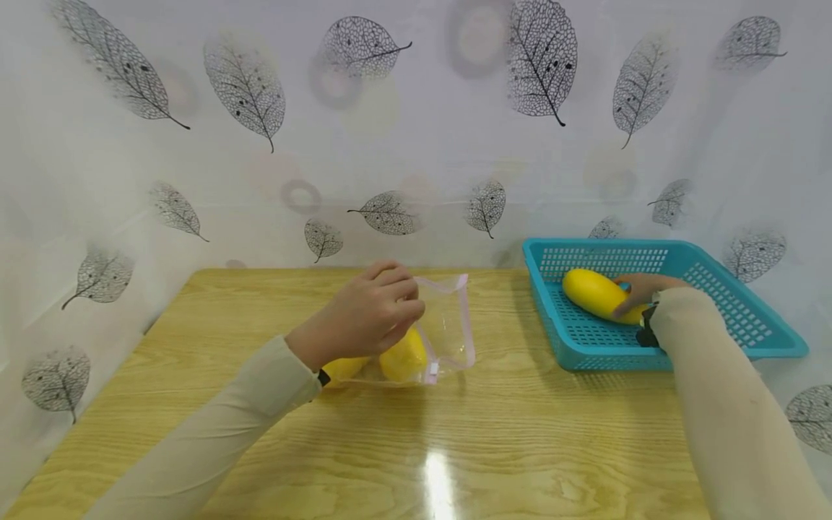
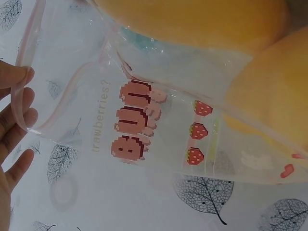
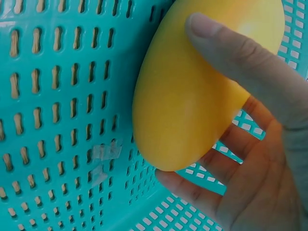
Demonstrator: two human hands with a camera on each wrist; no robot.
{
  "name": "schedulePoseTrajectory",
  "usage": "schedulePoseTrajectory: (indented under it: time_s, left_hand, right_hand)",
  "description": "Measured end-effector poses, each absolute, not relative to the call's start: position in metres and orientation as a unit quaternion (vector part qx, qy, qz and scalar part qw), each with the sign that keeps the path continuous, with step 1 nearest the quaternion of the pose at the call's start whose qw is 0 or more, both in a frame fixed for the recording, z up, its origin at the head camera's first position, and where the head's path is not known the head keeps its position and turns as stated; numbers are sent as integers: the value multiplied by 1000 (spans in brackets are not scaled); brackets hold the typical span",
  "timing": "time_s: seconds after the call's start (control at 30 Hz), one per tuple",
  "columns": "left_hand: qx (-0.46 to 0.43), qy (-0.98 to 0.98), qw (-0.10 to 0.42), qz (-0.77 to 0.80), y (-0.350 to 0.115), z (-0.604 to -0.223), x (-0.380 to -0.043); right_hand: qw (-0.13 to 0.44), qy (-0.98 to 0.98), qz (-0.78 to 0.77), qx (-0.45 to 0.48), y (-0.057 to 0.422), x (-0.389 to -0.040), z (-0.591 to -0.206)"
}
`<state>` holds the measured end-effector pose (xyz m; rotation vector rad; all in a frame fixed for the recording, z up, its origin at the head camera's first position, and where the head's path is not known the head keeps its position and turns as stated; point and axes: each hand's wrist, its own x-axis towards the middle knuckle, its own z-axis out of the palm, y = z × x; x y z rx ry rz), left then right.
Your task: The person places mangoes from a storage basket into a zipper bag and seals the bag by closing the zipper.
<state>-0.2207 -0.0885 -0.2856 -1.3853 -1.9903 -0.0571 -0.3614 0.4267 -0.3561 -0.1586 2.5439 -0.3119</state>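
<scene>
My left hand (image 1: 370, 307) pinches the pink-edged rim of a clear zip bag (image 1: 451, 328), thumb on one side and fingers on the other. Inside the bag lie yellow mangoes (image 1: 404, 357), partly hidden by the hand in the head view. Strawberry prints and lettering show on the bag (image 2: 159, 125) in the left wrist view. Over in the blue basket, my right hand (image 1: 646, 290) holds a smooth, long yellow mango (image 1: 593, 292). The right wrist view shows the thumb across the mango (image 3: 187, 106) and the other fingers curled along its far side.
The blue perforated plastic basket (image 1: 562, 339) stands at the right of the wooden table (image 1: 520, 433). A pale curtain or sheet with leaf prints (image 1: 416, 159) rises behind the table. A bit of clear tape (image 3: 107, 151) sticks to the basket wall.
</scene>
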Motion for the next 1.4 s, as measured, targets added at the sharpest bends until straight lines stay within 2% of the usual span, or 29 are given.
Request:
schedulePoseTrajectory:
  time_s: [0.43, 0.87, 1.4]
  left_hand:
    - [-532, -771, 350, -19, -86, -285, -221]
    - [-531, -772, 349, -16, -86, -284, -220]
    - [-534, -768, 355, -11, -86, -285, -220]
  right_hand:
    - [283, 952, -101, -65, 421, -360, -353]
    - [210, 968, -86, -106, 407, -362, -356]
    - [156, 974, -38, -158, 389, -351, -326]
